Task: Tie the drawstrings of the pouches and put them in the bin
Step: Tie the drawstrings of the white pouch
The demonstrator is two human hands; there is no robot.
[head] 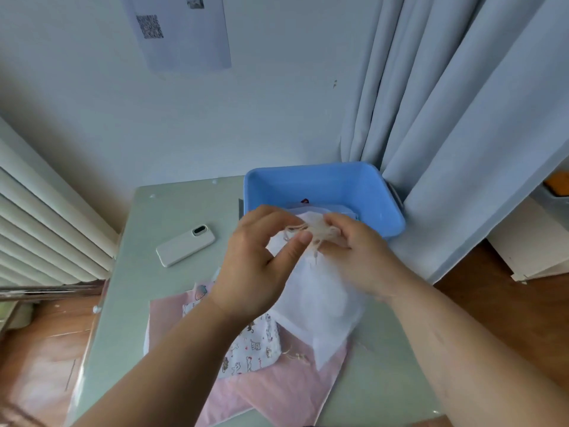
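A white pouch [320, 300] hangs above the table, gathered at its top. Its beige drawstrings [308, 231] bunch between both hands. My left hand [261, 260] pinches the strings from the left with thumb and fingers. My right hand [354, 245] grips the strings and the pouch neck from the right. Behind the hands stands the blue bin [326, 180], with a pouch lying inside it [326, 208]. Under my arms lie a white pouch printed with small animals [255, 346] and pink pouches [286, 392], flat on the table.
A white phone [184, 245] lies on the table left of the bin. A pale curtain [462, 118] hangs against the bin's right side. A radiator [37, 229] lines the left wall. The grey table [154, 211] ends near the wooden floor on both sides.
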